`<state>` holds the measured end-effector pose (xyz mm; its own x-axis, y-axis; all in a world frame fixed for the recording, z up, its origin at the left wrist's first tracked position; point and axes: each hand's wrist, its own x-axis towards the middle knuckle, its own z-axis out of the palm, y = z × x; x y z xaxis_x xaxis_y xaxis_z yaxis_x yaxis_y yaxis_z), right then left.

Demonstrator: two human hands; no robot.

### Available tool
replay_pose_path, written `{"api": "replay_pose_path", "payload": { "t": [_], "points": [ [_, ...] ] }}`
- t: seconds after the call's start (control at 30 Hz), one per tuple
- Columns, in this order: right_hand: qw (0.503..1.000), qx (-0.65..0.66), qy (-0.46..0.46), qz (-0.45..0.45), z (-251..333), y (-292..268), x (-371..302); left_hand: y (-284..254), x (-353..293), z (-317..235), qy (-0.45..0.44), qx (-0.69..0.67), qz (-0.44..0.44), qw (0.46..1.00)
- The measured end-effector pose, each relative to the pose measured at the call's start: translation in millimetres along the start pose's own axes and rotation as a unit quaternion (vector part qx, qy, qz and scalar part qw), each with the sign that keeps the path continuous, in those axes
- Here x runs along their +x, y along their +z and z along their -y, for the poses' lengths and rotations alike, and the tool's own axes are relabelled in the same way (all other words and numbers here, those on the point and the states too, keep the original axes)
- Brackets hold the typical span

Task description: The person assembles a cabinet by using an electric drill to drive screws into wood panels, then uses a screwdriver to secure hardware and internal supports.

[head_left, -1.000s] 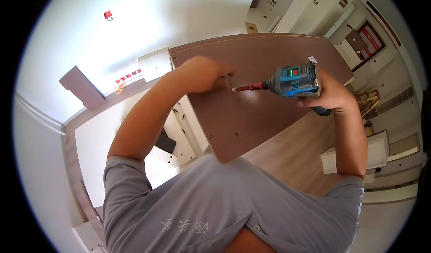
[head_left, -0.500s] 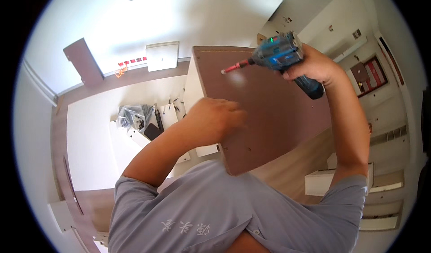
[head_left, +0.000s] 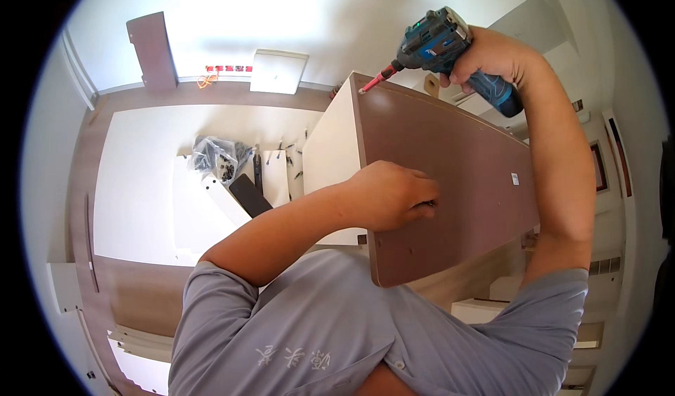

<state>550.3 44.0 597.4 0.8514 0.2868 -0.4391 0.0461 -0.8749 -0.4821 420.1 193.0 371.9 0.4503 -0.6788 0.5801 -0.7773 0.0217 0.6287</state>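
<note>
My right hand [head_left: 489, 58] is wrapped round the grip of a blue and black cordless drill [head_left: 432, 41]. The drill's red bit holder [head_left: 380, 79] slants down to the left, its tip at the far left corner of a brown panel [head_left: 450, 150]. That panel forms the upper face of a box-shaped cabinet with a cream side [head_left: 334, 143]. Over the panel's near left part is my left hand [head_left: 394, 195], closed with curled fingers. Something small and dark shows between them, too little to name.
On a white board [head_left: 140, 185] at the left lie a clear plastic bag [head_left: 214, 158] of small dark parts, a dark phone-like slab [head_left: 249, 195], a black pen-like tool [head_left: 258, 172] and several loose screws. A brown board [head_left: 153, 51] and a cream box [head_left: 278, 71] lean against the far wall.
The drill has moved toward the panel's far left corner, its tip now at the edge. My left hand stays closed over the panel. The whole view has shifted and turned.
</note>
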Motion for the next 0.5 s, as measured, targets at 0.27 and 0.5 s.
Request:
{"api": "replay_pose_path", "payload": {
  "t": [0.27,0.5],
  "points": [
    [0.995,-0.102,-0.011,0.006,15.0,-7.7,28.6,4.9,-2.3,-2.3,0.003,0.059,-0.017,0.998],
    [0.99,-0.136,-0.017,-0.045,12.4,0.3,24.4,4.5,-0.6,-2.2,-0.013,0.036,-0.028,0.999]
  ]
}}
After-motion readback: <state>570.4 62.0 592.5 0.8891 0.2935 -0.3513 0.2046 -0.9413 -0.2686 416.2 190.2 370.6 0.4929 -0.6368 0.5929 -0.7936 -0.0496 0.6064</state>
